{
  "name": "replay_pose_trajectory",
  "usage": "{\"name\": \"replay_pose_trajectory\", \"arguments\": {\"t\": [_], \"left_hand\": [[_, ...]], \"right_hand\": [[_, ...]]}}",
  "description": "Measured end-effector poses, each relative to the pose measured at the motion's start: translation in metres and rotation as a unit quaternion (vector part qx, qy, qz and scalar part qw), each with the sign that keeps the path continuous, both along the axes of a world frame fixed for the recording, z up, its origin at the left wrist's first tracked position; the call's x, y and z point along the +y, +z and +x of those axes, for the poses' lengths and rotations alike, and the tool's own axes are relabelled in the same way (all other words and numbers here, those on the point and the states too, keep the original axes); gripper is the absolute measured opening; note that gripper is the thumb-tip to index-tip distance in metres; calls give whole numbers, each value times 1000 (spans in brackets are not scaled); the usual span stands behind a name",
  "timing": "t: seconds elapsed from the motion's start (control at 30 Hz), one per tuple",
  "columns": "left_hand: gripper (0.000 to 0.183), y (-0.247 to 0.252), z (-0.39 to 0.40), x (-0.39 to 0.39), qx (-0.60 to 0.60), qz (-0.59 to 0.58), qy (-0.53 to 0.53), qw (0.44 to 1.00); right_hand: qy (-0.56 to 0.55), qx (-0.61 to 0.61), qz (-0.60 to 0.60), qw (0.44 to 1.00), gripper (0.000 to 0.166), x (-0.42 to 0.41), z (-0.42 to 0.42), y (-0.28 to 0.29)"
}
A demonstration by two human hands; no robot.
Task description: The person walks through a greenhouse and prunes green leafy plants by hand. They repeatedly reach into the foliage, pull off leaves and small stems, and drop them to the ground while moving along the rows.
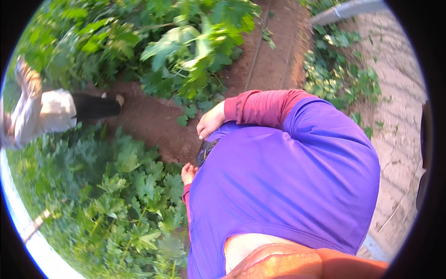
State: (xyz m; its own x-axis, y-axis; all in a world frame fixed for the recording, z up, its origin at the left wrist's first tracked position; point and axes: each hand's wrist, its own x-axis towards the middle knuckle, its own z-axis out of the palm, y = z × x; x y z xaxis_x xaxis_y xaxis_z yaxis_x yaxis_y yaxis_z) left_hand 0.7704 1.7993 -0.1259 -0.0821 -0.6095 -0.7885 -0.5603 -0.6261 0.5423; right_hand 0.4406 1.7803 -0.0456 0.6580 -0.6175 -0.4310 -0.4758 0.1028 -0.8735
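Note:
My right hand (210, 120) rests at the lower edge of my purple shirt (285, 174), fingers bent downwards, the maroon striped sleeve above it. Whether it grips the cloth cannot be told. Past the shirt's other side shows my left hand (189, 173), its fingers curled and partly hidden by the shirt; no held object is visible. Between the two hands, a black item with straps or a buckle (206, 151) shows at the shirt's edge. Broad lobed green leaves (174, 188) grow close to my left hand, and more leafy plants (198, 66) stand beyond my right hand.
A bare soil path (146, 122) runs between the plant rows. On it stands another person (57, 108) in a light top and dark trousers, arms raised. A thin line (256, 52) lies on the soil. Paving (393, 80) and a pale post or beam (348, 12) are at the right.

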Motion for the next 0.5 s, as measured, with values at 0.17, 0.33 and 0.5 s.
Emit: {"name": "replay_pose_trajectory", "arguments": {"t": [0.17,0.33,0.5], "left_hand": [[25,-46,20,12,-69,33,-78,994],[24,-118,7,13,-118,39,-245,962],[23,-171,-68,-33,0,-165,-465,870]], "right_hand": [[-328,-9,207,922,40,79,-129,-28],[-505,353,69,785,22,224,-267,-83],[-288,511,-69,807,14,463,-390,-202]]}}
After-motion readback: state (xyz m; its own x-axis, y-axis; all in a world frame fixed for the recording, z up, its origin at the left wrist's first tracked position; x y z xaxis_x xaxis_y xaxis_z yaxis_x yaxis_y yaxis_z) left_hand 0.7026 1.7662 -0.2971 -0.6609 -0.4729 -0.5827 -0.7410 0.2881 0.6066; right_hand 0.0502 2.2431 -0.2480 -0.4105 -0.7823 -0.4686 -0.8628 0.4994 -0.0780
